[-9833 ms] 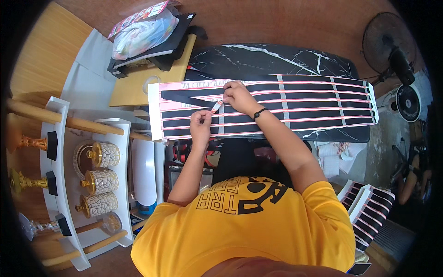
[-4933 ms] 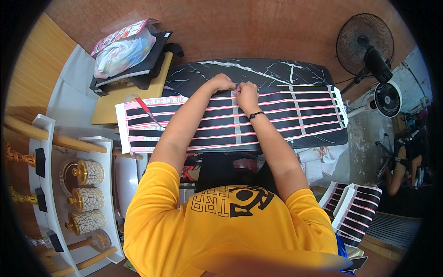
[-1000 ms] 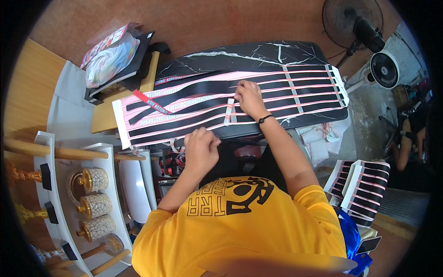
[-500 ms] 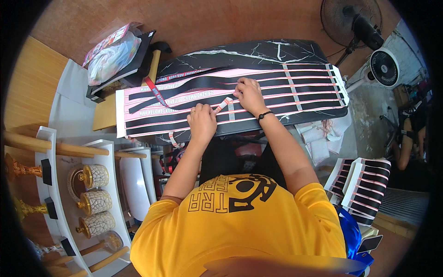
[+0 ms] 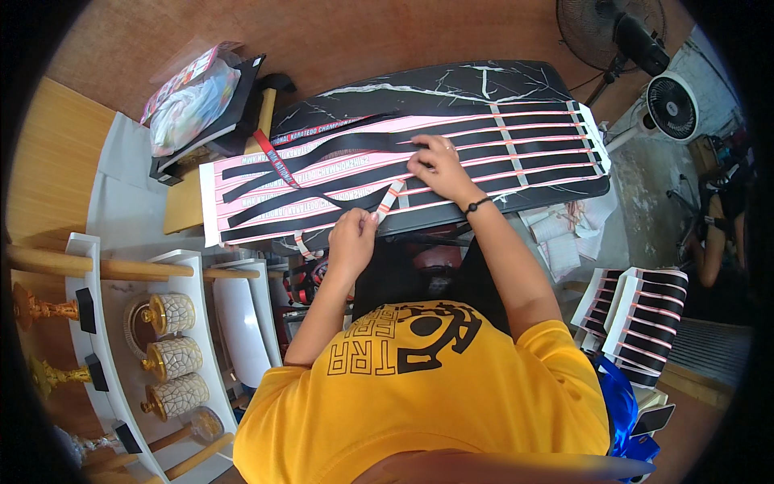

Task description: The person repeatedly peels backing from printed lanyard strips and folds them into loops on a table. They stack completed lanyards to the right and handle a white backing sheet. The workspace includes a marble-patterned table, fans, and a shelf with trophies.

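At far left, a white shelf (image 5: 211,323) carries three canisters (image 5: 175,358) with gold lids. Farther back, a plastic bag (image 5: 193,111) rests on a black device (image 5: 242,101). The pink sheet (image 5: 210,202) lies lengthwise on the dark, white-veined bench (image 5: 516,85). Black ribbons (image 5: 359,143) lie over its left portion with their left ends loose; a red ribbon end (image 5: 274,157) crosses them. The left hand (image 5: 352,240), fingers drawn together, pinches the lower end of a striped tape (image 5: 391,200) at the sheet's near edge. The right hand (image 5: 439,168) rests on the ribbons with fingers curved and parted; whether it grips one cannot be determined. At right stand a striped bundle (image 5: 649,323) and a white fan (image 5: 672,109).
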